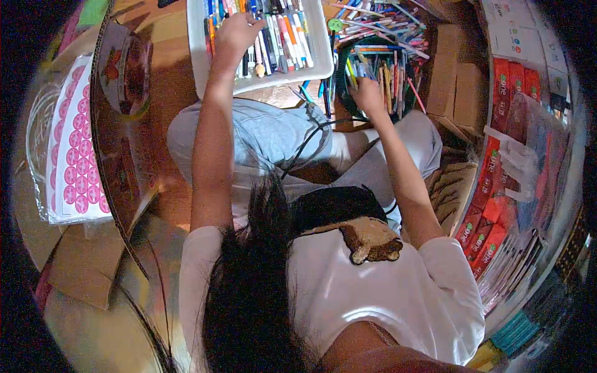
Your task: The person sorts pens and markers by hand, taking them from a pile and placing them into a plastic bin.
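Observation:
My left hand (239,34) is over a white plastic tray (328,53) filled with rows of pens and markers (289,40). Its thumb stands apart from the fingers, which point down among the pens, and I see nothing held there. At the near rim of a dark green round basket (343,78), my right hand (368,96) is closed on a yellow-green pen (352,73) that sticks up from the fingers. More pens and pencils (392,81) stand inside this basket.
Behind the basket lies a heap of loose pens (388,28). Cardboard boxes (457,81) and red packs (491,168) line the right side. On the left, sheets of pink round stickers (81,149) lie beyond a cardboard edge. A black cable (305,146) crosses my lap.

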Tool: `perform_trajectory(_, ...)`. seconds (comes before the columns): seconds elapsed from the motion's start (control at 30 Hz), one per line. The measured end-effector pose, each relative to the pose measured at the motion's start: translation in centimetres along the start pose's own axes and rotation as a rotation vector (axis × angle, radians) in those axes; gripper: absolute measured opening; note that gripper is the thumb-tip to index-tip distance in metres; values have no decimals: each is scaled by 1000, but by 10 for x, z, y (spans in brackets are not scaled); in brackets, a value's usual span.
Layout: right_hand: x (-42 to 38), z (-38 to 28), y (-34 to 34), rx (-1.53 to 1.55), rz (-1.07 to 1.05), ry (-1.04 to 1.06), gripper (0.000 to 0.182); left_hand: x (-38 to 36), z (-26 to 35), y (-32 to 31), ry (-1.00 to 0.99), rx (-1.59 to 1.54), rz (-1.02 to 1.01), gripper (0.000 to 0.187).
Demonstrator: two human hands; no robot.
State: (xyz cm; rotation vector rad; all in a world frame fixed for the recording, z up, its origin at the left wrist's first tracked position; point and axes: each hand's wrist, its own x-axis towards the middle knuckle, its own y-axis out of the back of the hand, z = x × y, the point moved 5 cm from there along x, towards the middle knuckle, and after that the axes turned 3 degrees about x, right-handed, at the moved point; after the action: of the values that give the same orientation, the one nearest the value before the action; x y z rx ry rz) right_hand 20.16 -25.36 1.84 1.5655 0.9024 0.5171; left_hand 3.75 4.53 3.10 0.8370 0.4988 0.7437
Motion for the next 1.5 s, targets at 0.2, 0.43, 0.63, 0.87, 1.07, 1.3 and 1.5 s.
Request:
perform_trajectory(0.2, 9, 29, 5, 443, -291, -209, 36, -5, 4, 8, -35, -18, 33, 35)
perform_trajectory(0.43, 12, -7, 75, 952, -175, -282, 30, -9, 28, -4, -264, -564, -186, 34)
perform_trajectory(0.63, 42, -102, 77, 1206, -160, -133, 21, -50, 83, -28, -219, -719, -679, 40)
perform_trajectory(0.87, 79, -130, 41, 1357, -65, -158, 21, -21, 13, 14, -106, -261, -213, 28)
perform_trajectory(1.07, 83, -148, 25, 1310, -125, -179, 18, -21, -3, -1, 8, 195, -182, 31)
perform_trajectory(1.3, 82, -160, 19, 1197, -225, -185, 19, -19, -12, -16, 191, 141, -464, 27)
perform_trajectory(1.5, 89, -170, 11, 1024, -194, -110, 23, -20, -6, 2, 51, 305, -286, 26)
